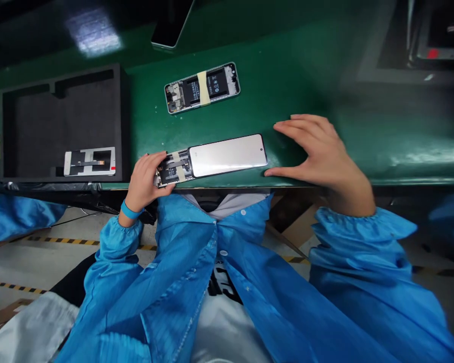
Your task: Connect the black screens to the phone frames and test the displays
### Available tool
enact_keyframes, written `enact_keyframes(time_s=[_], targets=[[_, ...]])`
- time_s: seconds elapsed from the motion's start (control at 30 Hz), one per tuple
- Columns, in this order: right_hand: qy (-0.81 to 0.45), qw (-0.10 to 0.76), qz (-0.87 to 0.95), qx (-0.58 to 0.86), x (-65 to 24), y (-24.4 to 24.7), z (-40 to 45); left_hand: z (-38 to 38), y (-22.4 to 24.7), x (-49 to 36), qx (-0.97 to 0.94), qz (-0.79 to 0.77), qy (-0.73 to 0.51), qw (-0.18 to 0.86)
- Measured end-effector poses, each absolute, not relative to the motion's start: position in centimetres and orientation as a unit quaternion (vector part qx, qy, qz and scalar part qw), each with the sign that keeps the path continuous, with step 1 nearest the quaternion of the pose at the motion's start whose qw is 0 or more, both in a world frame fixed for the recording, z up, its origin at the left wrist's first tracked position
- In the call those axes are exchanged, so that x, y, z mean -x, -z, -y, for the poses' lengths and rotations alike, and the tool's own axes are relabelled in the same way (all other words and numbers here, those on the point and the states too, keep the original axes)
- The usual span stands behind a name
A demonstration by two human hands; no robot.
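Note:
Near the table's front edge lies an opened phone body (173, 169), its inner parts showing with a pale tape strip across them. A screen panel (227, 155) with a light, shiny face rests over its right part and reaches further right. My left hand (146, 176) grips the left end of the phone body between thumb and fingers. To the right of the panel, my right hand (318, 151) is open, thumb and fingers spread apart, touching nothing. Behind them on the green table (280, 85) is a second opened phone (203, 87) with a tape strip across its battery.
At the left sits a black foam tray (123, 121) holding a screen part (90, 162) with a red tab. A dark phone (172, 24) lies at the back. Another device with a red mark (433, 53) is at the far right. Blue sleeves show at both sides.

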State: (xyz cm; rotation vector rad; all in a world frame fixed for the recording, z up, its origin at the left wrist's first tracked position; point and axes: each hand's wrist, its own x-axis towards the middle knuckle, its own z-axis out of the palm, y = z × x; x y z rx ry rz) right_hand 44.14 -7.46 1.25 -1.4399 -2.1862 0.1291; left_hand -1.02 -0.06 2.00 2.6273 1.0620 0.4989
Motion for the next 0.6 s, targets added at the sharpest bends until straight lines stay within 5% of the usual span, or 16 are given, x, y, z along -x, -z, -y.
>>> enact_keyframes(time_s=[0.47,0.6], targets=[[-0.027,0.279,0.811,0.514,-44.5,0.3,7.1,0.3,-1.0,0.6,-0.884,-0.377,-0.221,0.167],[-0.112,0.312,0.782,0.527,-44.1,-2.0,5.1,-0.1,0.9,0.5,-0.874,-0.38,-0.244,0.177]])
